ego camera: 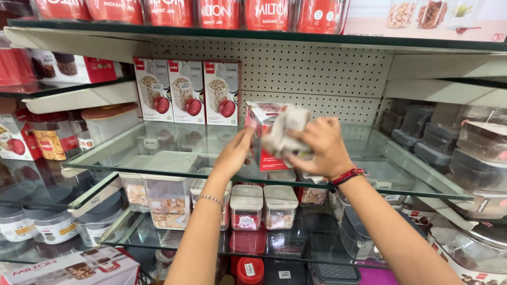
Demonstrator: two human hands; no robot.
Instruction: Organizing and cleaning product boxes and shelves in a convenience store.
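Currently the person is wiping a red and white carton (pixel 262 138) that is standing on the upper glass shelf (pixel 401 177), just in front of the perforated back panel (pixel 317 71). The right hand (pixel 319 145) is pressing a crumpled pale cloth (pixel 285 132) against the front of the carton; the left hand (pixel 235 153) is bracing the carton on its left side.

Procedure for the step in hand, as a judgement from this view:
- Keep the bracing hand flat against the carton so that it is not sliding or tipping on the glass.
- Work the cloth in short strokes across one face at a time, keeping the pressure light, since a thin cardboard wall is likely to dent.
- Hold the carton well apart from the three similar boxes (pixel 185 91) that are standing at the back of the shelf to the left, so that none is being knocked over.

Grip state: the right-hand grip is closed, fingers curling tightly around the bunched cloth, knuckles facing the camera. The left-hand grip is wide, fingers extended and together, palm appearing to touch the carton; it is holding nothing. Whether the thumb is reaching behind the carton cannot be told, as the carton is hiding it.

Below the shelf, small clear containers with white lids (pixel 263 206) are sitting on a lower glass shelf.
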